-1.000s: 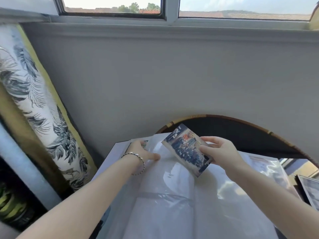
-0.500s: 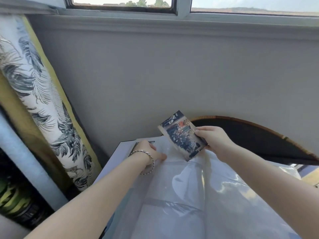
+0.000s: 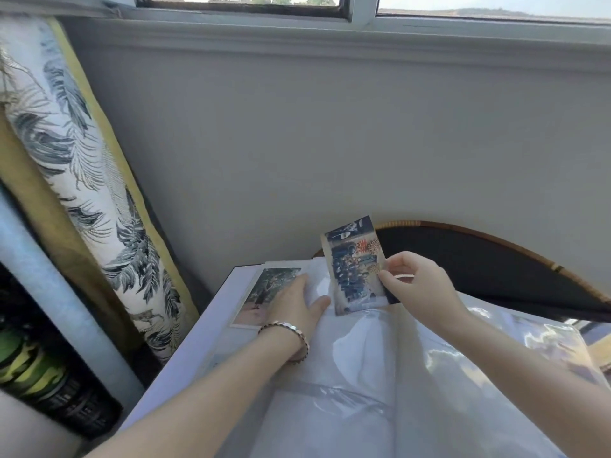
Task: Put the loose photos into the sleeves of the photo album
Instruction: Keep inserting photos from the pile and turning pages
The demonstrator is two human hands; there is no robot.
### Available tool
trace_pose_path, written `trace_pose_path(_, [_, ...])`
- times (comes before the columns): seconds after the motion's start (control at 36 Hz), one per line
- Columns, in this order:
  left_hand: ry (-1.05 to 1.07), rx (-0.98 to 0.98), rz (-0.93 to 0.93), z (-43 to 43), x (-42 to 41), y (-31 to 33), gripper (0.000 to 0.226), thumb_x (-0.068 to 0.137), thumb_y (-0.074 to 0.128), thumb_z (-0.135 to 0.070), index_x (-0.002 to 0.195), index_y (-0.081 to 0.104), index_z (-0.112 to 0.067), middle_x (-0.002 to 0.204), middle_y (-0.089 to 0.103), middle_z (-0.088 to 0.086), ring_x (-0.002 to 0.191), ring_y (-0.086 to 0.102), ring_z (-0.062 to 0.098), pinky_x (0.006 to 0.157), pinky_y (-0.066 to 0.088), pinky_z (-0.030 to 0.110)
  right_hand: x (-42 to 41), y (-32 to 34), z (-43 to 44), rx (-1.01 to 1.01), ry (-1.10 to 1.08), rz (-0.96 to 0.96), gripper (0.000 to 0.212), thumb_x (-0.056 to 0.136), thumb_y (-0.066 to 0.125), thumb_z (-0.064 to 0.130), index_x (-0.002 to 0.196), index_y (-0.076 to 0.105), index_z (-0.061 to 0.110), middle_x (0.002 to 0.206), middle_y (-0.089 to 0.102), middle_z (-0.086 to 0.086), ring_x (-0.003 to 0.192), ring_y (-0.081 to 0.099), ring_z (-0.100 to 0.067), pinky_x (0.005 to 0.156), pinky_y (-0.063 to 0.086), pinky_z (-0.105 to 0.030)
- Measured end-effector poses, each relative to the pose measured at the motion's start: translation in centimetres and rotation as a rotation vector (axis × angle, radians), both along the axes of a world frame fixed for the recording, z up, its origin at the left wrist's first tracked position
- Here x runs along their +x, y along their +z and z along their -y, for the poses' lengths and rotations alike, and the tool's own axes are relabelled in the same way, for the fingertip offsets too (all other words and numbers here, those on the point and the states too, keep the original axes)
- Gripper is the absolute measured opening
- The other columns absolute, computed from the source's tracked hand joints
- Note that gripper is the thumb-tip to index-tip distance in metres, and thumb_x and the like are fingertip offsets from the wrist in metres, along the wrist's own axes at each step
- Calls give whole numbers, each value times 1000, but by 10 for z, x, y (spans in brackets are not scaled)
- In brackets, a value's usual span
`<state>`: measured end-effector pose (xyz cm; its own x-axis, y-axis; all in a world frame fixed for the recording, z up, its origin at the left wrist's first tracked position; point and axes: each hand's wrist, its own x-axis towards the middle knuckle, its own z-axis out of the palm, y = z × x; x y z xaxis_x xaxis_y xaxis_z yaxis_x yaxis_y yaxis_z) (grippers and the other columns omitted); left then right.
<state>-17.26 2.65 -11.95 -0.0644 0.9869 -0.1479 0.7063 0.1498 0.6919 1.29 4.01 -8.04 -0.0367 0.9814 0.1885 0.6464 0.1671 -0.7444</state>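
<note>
The open photo album point(image 3: 211, 328) lies in front of me, its white pages covered by shiny clear sleeves. My right hand point(image 3: 420, 285) pinches a bluish group photo point(image 3: 355, 264) by its right edge and holds it upright, the lower end at the top of a sleeve. My left hand point(image 3: 294, 304), with a bracelet on the wrist, rests flat on the sleeve beside it, fingers spread. A tree photo point(image 3: 267, 292) sits in the top-left sleeve, partly under my left hand.
A grey wall under a window rises just behind the album. A leaf-patterned cushion point(image 3: 89, 180) leans at the left. A dark round table with a woven rim point(image 3: 515, 246) shows behind my right hand. More sleeved pages point(image 3: 549, 345) glint at the right.
The group photo has turned from slanted to nearly upright and its lower end has come down to the sleeve. My left hand has slid up the page, and the tree photo now shows.
</note>
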Motion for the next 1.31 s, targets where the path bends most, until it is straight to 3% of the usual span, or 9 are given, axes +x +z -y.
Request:
trace_pose_path(0.17, [114, 94, 230, 5, 4, 1, 54, 87, 65, -19, 136, 44, -11, 140, 48, 2, 128, 45, 15, 104, 33, 23, 2, -4, 5, 8, 52, 34, 5, 88, 61, 14, 89, 63, 19, 84, 62, 16, 81, 58, 4, 65, 44, -5])
trace_pose_path(0.42, [268, 79, 292, 0, 4, 10, 49, 78, 70, -2, 124, 53, -7, 115, 62, 8, 93, 56, 17, 83, 42, 22, 4, -5, 3, -8, 57, 30, 6, 88, 62, 16, 86, 61, 21, 84, 61, 18, 81, 57, 4, 66, 41, -6])
trace_pose_path(0.61, [356, -111, 334, -10, -4, 25, 57, 70, 74, 2, 123, 55, -7, 120, 59, 12, 107, 59, 29, 89, 49, 32, 4, -5, 4, -16, 51, -1, 5, 88, 61, 15, 88, 62, 19, 86, 62, 13, 82, 57, 1, 68, 42, -9])
trace_pose_path(0.75, [339, -132, 333, -12, -6, 28, 17, 75, 73, -8, 91, 65, -10, 96, 59, 6, 88, 56, 23, 75, 40, 23, 3, -4, 4, -39, 37, -22, 7, 88, 62, 14, 87, 61, 21, 85, 62, 15, 84, 58, 0, 69, 43, -10])
trace_pose_path(0.83, [305, -100, 334, -12, -5, 24, 17, 78, 73, -11, 94, 70, -7, 87, 59, 3, 81, 53, 17, 74, 38, 21, 3, -4, 3, -51, 31, -60, 9, 86, 65, 11, 89, 63, 19, 86, 64, 13, 84, 60, -1, 70, 46, -11])
trace_pose_path(0.92, [285, -61, 298, -11, -4, 22, 4, 80, 70, -9, 84, 70, -8, 72, 61, 1, 68, 53, 13, 60, 39, 18, 2, 3, -3, -114, 8, -148, 14, 83, 67, 6, 90, 64, 17, 86, 68, 4, 81, 64, -9, 69, 52, -20])
trace_pose_path(0.97, [261, -11, 265, -10, -6, 20, 9, 81, 68, -8, 72, 67, -10, 61, 59, -3, 57, 50, 8, 48, 39, 15, 0, 10, -9, -201, 15, -257, 15, 83, 65, 3, 90, 63, 17, 87, 68, -1, 76, 63, -10, 57, 48, -14])
trace_pose_path(1.19, [166, 142, 233, -9, -10, 25, 9, 79, 69, -9, 76, 69, -17, 70, 62, -8, 66, 54, 4, 56, 39, 8, -36, 48, -62, -418, 71, -927, 15, 89, 54, -6, 85, 54, 8, 88, 61, -10, 77, 62, -18, 67, 56, -24])
trace_pose_path(1.31, [162, 134, 249, -7, -10, 22, 5, 80, 69, -9, 84, 72, -12, 76, 64, -4, 70, 56, 7, 65, 42, 17, -68, 49, -75, -477, 202, -805, 13, 88, 55, -7, 85, 54, 6, 87, 61, -13, 75, 63, -20, 66, 59, -27])
